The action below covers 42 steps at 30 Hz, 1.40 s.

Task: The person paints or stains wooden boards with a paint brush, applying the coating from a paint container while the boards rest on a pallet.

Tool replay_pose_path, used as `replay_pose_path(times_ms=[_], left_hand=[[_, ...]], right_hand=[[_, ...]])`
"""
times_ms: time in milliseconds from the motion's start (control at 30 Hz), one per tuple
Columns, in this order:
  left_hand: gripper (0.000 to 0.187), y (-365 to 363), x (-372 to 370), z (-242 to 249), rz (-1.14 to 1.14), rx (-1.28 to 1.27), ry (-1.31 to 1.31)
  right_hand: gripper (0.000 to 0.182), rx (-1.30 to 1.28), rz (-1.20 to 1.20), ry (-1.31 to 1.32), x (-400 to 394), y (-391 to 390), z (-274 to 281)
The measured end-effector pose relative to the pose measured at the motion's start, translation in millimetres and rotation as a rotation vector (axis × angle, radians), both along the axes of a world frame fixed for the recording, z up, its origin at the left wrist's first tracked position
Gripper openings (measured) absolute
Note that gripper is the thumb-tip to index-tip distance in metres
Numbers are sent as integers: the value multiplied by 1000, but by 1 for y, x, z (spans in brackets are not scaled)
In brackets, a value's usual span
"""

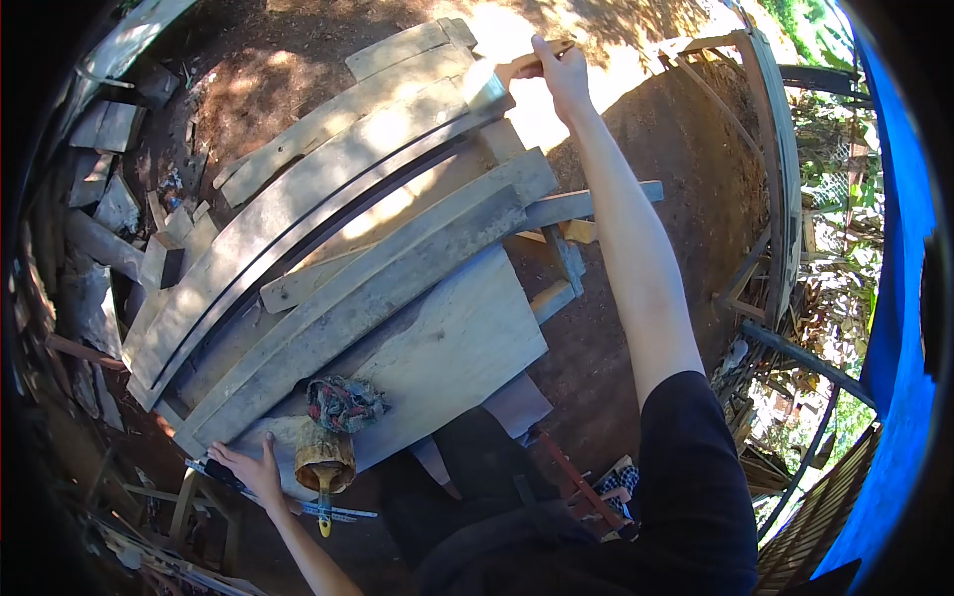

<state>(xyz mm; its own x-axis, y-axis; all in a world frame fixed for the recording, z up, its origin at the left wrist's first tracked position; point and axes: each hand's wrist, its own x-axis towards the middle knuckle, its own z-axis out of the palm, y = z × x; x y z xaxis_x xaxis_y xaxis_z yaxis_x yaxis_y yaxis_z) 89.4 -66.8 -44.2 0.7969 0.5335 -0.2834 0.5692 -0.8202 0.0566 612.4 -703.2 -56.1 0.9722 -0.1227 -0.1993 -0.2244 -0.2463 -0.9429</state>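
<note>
My right hand [563, 81] is stretched out to the far end of a long curved wooden beam [328, 179]. It is closed round the wooden handle of a wide paintbrush [521, 69], whose pale head meets the beam's end. My left hand [253, 472], fingers spread, rests at the near left edge of the work surface, below a second curved beam [368, 288]. Beside it stands a drip-stained can [325, 455] with a smaller yellow-handled brush [325, 507] at its mouth. A crumpled multicoloured rag [346, 404] lies just behind the can.
A pale plywood sheet [452, 338] lies under the near beam, close to my legs. Wood offcuts [109, 199] are heaped on the left. A wooden frame [770, 149] stands at the right, before a blue tarp [899, 298]. Sunlight falls on the dirt ground [268, 89].
</note>
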Motion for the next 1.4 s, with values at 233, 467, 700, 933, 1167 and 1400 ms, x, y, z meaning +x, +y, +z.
replay_pose_path(times_ms=[233,467,700,933,1167,1400], left_hand=[[118,-3,1,2,19,-7,8],[117,-3,-1,-2,13,11,-17],[116,-4,-2,-3,17,8,-44],[114,-6,0,-4,20,13,-69],[114,-9,-1,-1,33,-7,-102],[112,-8,-3,-5,23,-11,-128]], right_hand=[[37,60,21,-112,0,4,5],[33,194,88,-126,1,13,9],[33,-179,-46,-380,-5,42,54],[23,-166,-14,-290,-22,53,60],[14,-868,-116,-633,-54,92,64],[15,-887,372,-781,-143,265,37]])
